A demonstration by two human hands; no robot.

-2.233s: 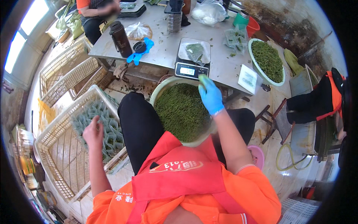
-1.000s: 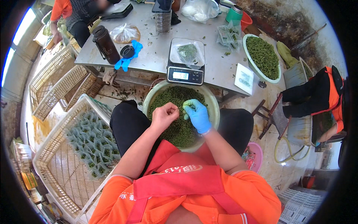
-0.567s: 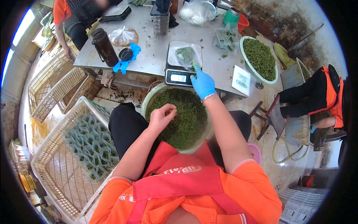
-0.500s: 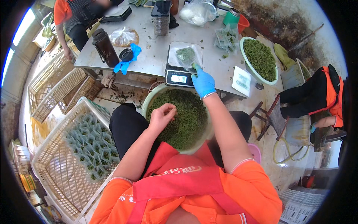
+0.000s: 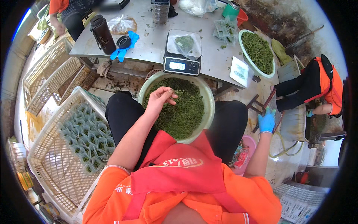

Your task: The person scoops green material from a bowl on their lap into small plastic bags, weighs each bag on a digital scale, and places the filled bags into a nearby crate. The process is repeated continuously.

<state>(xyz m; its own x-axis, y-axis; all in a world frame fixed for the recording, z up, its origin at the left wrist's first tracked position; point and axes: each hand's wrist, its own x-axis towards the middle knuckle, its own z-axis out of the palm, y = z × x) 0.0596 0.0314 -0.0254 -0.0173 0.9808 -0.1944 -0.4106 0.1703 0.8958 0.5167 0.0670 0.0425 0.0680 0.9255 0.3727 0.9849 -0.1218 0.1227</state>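
Note:
My bare left hand (image 5: pixel 159 101) hovers over a wide pale-green tub (image 5: pixel 209 96) between my knees, filled with small green berries like green peppercorns (image 5: pixel 181 115). Its fingers are bent together in a pinch; what they hold, if anything, is too small to make out. My right hand (image 5: pixel 266 121), in a blue glove, is out to the right beyond my knee, its fingers stretched and apart with nothing visible in them. On the table edge a digital scale (image 5: pixel 182 66) carries a clear plastic bag (image 5: pixel 188 45) with some green berries inside, untouched by either hand.
At left, a large cream crate (image 5: pixel 52 164) holds several filled bags (image 5: pixel 89 138). On the table (image 5: pixel 149 48) stand a dark flask (image 5: pixel 101 35) and an oval basin of berries (image 5: pixel 258 52). A pink basin (image 5: pixel 251 143) sits by my right leg. Co-workers are at upper left and far right.
My right hand has let go of the bag on the scale and swung down to the right, away from the table. My left hand has risen slightly over the tub.

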